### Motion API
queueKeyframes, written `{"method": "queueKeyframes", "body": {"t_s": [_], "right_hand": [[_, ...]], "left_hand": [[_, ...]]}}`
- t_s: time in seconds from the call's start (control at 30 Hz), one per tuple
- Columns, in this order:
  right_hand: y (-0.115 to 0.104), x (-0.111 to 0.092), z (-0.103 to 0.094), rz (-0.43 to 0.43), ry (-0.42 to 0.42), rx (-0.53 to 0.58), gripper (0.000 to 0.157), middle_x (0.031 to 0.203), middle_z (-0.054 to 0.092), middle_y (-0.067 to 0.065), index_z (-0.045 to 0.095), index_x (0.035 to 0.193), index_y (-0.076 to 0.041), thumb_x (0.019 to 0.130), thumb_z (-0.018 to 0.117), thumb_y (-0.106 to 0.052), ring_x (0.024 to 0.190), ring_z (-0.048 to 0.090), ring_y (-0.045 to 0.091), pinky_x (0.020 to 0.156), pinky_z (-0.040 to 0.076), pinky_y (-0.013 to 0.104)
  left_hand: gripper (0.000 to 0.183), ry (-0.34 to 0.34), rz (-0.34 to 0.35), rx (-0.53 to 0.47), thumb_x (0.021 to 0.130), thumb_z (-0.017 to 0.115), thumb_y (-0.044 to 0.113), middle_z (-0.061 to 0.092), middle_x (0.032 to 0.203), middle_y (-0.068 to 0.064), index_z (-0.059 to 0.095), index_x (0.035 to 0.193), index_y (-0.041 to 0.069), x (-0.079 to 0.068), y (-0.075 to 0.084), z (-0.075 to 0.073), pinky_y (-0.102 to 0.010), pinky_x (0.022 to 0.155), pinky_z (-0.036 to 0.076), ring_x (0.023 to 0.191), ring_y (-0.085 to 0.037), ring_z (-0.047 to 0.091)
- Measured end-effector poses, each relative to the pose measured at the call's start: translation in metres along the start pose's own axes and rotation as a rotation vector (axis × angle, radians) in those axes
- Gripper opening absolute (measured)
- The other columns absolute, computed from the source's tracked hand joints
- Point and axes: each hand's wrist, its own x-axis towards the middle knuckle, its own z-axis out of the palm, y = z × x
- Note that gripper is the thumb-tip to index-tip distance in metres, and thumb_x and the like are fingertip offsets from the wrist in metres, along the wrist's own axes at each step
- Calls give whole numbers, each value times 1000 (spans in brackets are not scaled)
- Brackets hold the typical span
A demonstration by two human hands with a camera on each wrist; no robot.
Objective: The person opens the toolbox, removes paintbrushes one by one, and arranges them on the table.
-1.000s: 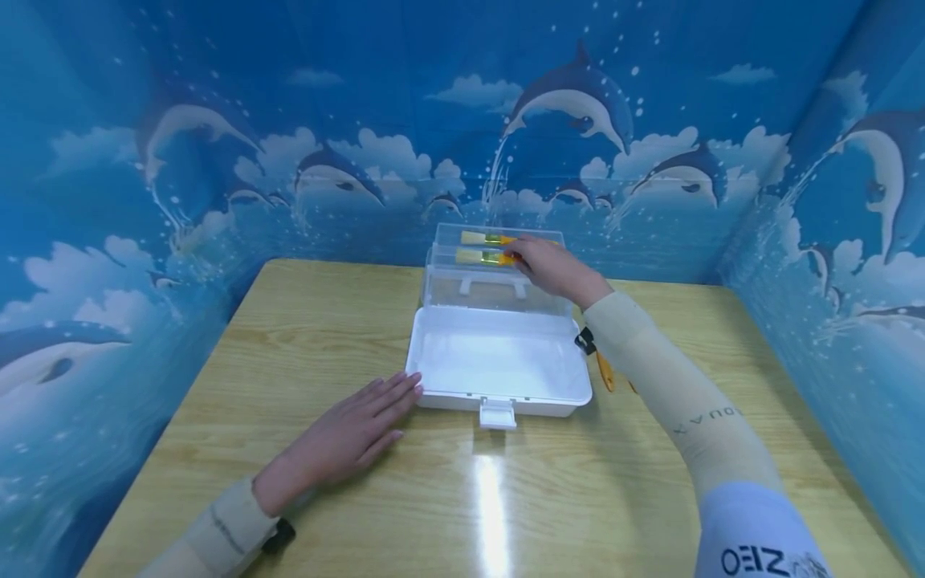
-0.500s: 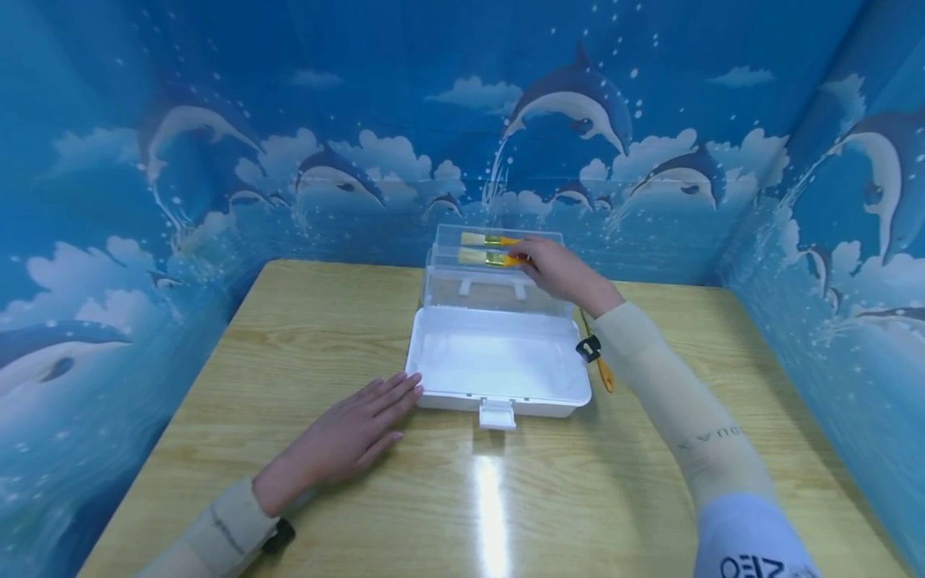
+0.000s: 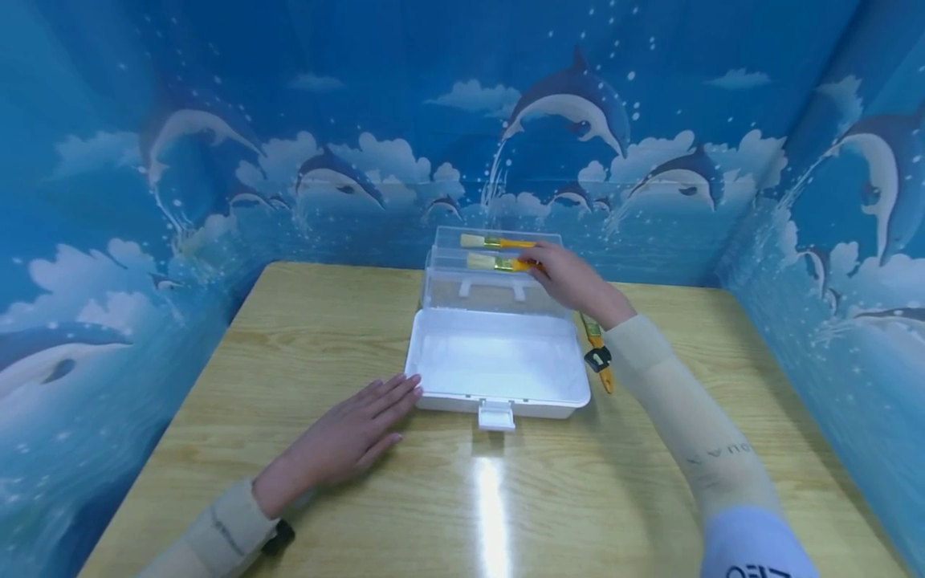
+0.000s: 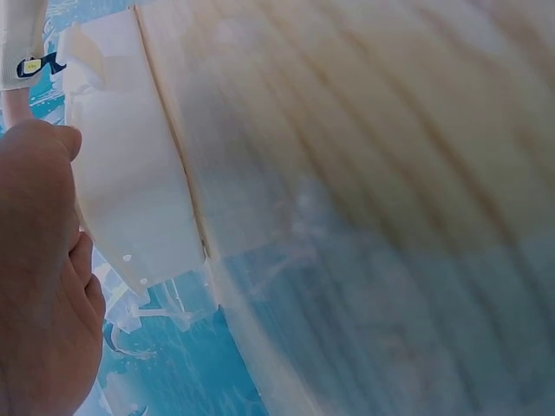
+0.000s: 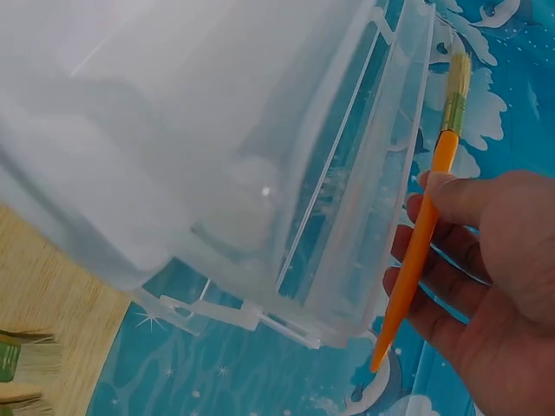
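In the head view my right hand [image 3: 571, 277] pinches a flat paintbrush [image 3: 499, 263] by its orange handle, its pale bristles pointing left. It is at the raised clear tray [image 3: 477, 291] of a white box [image 3: 499, 349]. Behind it a second paintbrush [image 3: 495, 242] lies along the far tray section. The right wrist view shows the held brush's handle [image 5: 419, 251] between thumb and fingers, beside the clear tray wall. My left hand [image 3: 347, 433] lies with straight fingers, fingertips at the box's front left corner.
On the table [image 3: 311, 345], right of the box, lies another orange-handled brush [image 3: 605, 376], partly behind a black wrist strap. The box's white latch [image 3: 496, 416] hangs down in front. A blue dolphin-print cloth [image 3: 361, 80] stands behind the table and along its sides.
My right hand has shifted a little to the right and nearer, bringing the held paintbrush with it. More of the far brush's handle and of the table brush now shows. The left hand stays put.
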Motion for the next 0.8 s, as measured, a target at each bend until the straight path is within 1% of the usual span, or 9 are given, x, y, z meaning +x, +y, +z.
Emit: {"method": "queueKeyframes", "body": {"t_s": [0.17,0.27,0.37,0.43,0.5,0.67,0.8], "right_hand": [[1,-7,-2,-7,18,-26,31,124,64,12,64,134,-7,104,56,-6,115,60,29,103,54,47],[2,-11,-2,-18,30,-30,31,124,64,12,65,133,-7,104,56,-5,114,61,30,102,55,48],[4,-15,-3,-12,38,-22,31,128,63,13,64,135,-7,104,56,-5,118,60,30,103,54,48],[5,-17,-3,2,42,-11,33,130,63,13,63,136,-7,104,56,-5,121,59,31,105,54,49],[7,-19,-3,17,47,2,33,129,62,13,62,136,-7,104,56,-5,121,59,31,105,54,49],[11,-25,-5,47,62,22,33,126,61,13,61,137,-7,104,55,-5,118,59,32,104,54,50],[13,-30,-6,49,80,17,32,125,61,12,62,136,-8,104,56,-7,115,60,30,102,55,49]], "left_hand": [[65,6,0,-8,108,47,36,17,170,-3,22,163,13,0,0,1,-44,127,23,156,-23,21],[64,4,-2,-8,108,46,36,17,171,-2,22,163,13,-1,0,1,-41,128,19,156,-22,20],[64,13,-1,-14,108,46,36,18,171,-2,23,163,14,-1,-1,1,-35,130,11,156,-22,21],[63,22,4,-15,108,46,36,19,170,-2,24,162,13,-1,-1,2,-34,130,9,156,-22,22],[63,26,8,-15,108,47,36,19,170,-2,24,162,13,-1,-1,1,-34,130,10,156,-22,22],[63,11,6,-20,108,46,36,18,171,-2,22,163,13,-1,0,0,-42,128,20,156,-21,20],[64,-4,0,-26,108,45,36,16,171,-1,21,163,14,0,0,-1,-43,127,21,156,-20,18]]}}
